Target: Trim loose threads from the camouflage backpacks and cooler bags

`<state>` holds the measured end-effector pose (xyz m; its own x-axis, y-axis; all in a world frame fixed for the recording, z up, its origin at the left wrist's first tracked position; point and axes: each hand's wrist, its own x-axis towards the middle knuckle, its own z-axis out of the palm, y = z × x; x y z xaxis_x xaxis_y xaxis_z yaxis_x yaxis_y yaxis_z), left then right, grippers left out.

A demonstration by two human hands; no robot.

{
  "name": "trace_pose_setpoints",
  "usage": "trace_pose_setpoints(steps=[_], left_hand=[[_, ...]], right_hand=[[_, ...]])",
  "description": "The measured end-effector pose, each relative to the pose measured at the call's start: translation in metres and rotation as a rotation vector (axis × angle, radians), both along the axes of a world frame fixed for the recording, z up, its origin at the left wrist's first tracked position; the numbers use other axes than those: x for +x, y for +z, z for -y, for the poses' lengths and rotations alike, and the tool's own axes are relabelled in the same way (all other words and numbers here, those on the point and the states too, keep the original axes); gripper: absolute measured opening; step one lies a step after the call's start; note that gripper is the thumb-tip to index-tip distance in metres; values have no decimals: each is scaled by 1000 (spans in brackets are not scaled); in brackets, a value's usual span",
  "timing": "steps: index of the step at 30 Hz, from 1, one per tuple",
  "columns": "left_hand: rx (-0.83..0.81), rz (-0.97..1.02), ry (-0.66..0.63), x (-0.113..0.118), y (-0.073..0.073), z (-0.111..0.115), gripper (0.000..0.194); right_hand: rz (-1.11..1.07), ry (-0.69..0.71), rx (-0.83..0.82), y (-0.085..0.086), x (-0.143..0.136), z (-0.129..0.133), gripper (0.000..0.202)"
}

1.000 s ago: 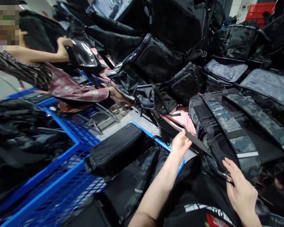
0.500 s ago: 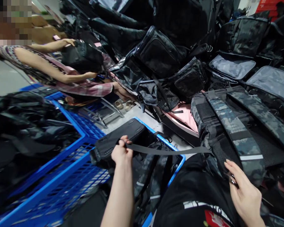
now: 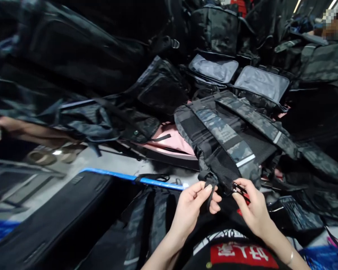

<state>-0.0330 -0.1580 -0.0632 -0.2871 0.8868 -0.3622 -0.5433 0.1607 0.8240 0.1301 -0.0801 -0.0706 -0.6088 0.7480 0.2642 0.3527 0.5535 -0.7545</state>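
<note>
A camouflage backpack (image 3: pixel 214 138) lies with its shoulder straps and mesh back facing up, its near edge by my lap. My left hand (image 3: pixel 195 200) pinches a dark webbing strap (image 3: pixel 211 189) at the pack's lower corner, where the strap is looped up short. Just right of it, my right hand (image 3: pixel 250 204) has its thumb and forefinger closed on a small dark metallic tool (image 3: pixel 239 188), whose exact kind I cannot make out. The two hands are close together but apart.
A blue crate (image 3: pixel 115 174) holding black bags stands at the lower left. Behind the backpack are piled dark bags (image 3: pixel 163 90), two open grey-lined ones (image 3: pixel 261 82), and pink fabric (image 3: pixel 174 140). Part of a person's leg (image 3: pixel 30 129) shows at the left.
The view has turned right. My left hand has come from the far left to beside my right hand, and the strap, stretched out before, is now gathered near the pack.
</note>
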Motion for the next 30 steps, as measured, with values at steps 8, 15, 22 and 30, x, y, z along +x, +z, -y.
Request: trace_pose_setpoints(steps=[8, 15, 22, 30], left_hand=[[-14, -161, -15, 2, 1, 2, 23], [-78, -280, -26, 4, 3, 5, 25], [-89, -337, -49, 6, 9, 5, 25], [-63, -287, -214, -3, 9, 6, 28]], right_hand=[[-125, 64, 145, -1, -1, -4, 19], [-76, 56, 250, 0, 0, -3, 16], [-28, 50, 241, 0, 1, -2, 19], [1, 190, 153, 5, 12, -17, 19]])
